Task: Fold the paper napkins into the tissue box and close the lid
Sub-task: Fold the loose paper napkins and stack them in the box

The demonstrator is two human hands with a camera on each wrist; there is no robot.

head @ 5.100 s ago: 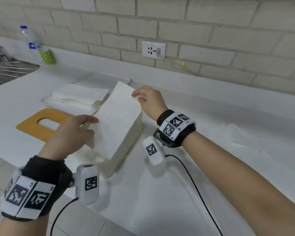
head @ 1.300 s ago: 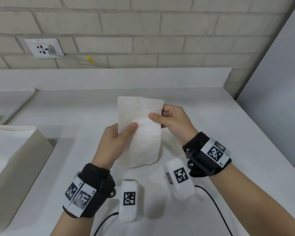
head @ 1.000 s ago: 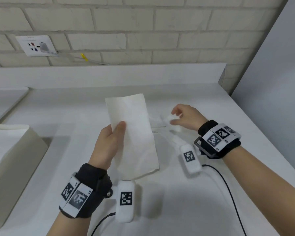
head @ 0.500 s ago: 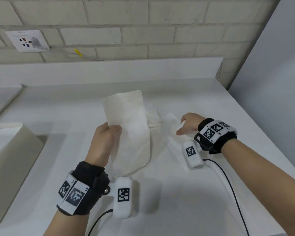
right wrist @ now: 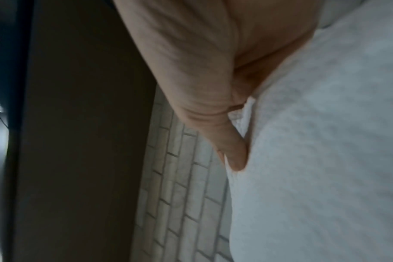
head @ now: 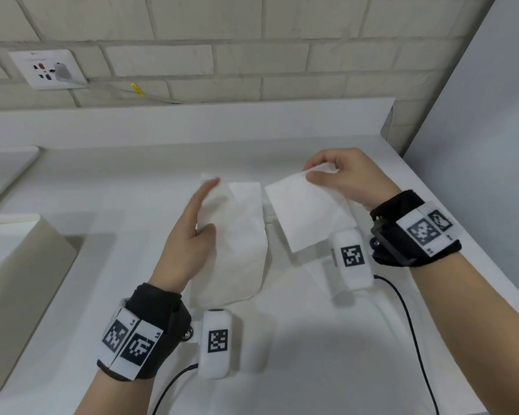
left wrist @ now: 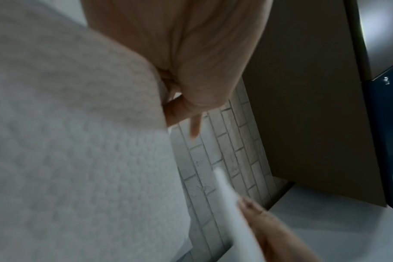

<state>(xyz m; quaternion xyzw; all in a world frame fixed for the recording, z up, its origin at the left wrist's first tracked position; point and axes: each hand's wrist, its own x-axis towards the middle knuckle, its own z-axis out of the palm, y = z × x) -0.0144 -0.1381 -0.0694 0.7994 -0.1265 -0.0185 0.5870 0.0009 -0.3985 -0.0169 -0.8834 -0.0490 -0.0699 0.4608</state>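
Note:
My left hand (head: 204, 217) holds a folded white napkin (head: 237, 250) upright above the counter, thumb on its front, the blurred forefinger stretched up along it. This napkin (left wrist: 79, 141) fills the left wrist view. My right hand (head: 318, 173) pinches a second white napkin (head: 306, 214) by its top corner, and the sheet hangs just right of the first. In the right wrist view the thumb (right wrist: 231, 141) presses on that sheet (right wrist: 325, 159). The open beige tissue box (head: 18, 280) stands at the far left with white paper inside it.
A grey panel (head: 477, 145) closes off the counter on the right. Behind it runs a brick wall with a socket (head: 47, 68) and a low white upstand (head: 192, 124). A white tray's corner (head: 6, 166) shows at the back left. Black cables trail from both wrists.
My right hand let go of the first napkin, reached down to the counter, took a second napkin and lifted it. The left hand kept the first napkin.

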